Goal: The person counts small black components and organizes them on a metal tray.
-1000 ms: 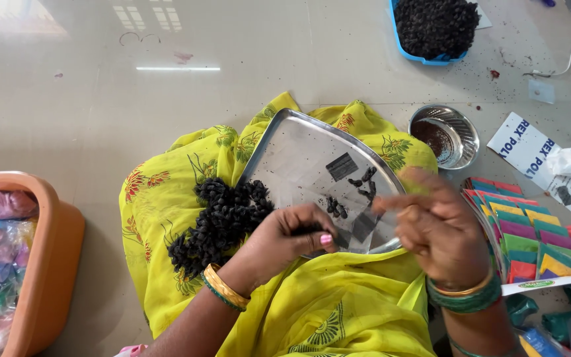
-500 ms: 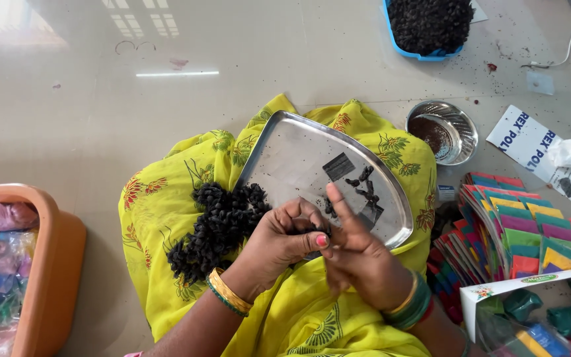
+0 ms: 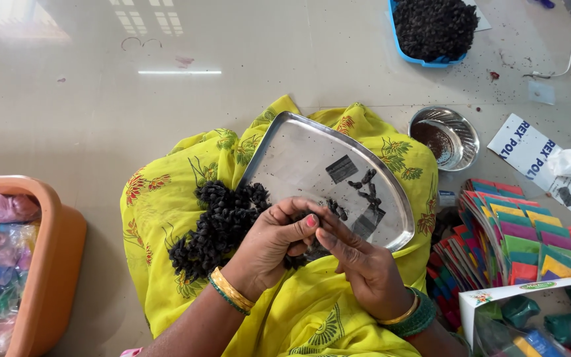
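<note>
Head view: the left hand and right hand are pinched together on one small dark bead over the steel tray in the lap. A dark pile rests on the yellow cloth; few pieces lie on the tray, so most appears unprocessed. The floor ahead is open; packets crowd the right.

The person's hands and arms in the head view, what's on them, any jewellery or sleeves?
Both forearms are bare, no sleeves showing. The left hand has pink-painted nails and wears gold bangles with a thin green one at the wrist. The right hand wears a gold bangle beside a stack of green bangles.
</note>
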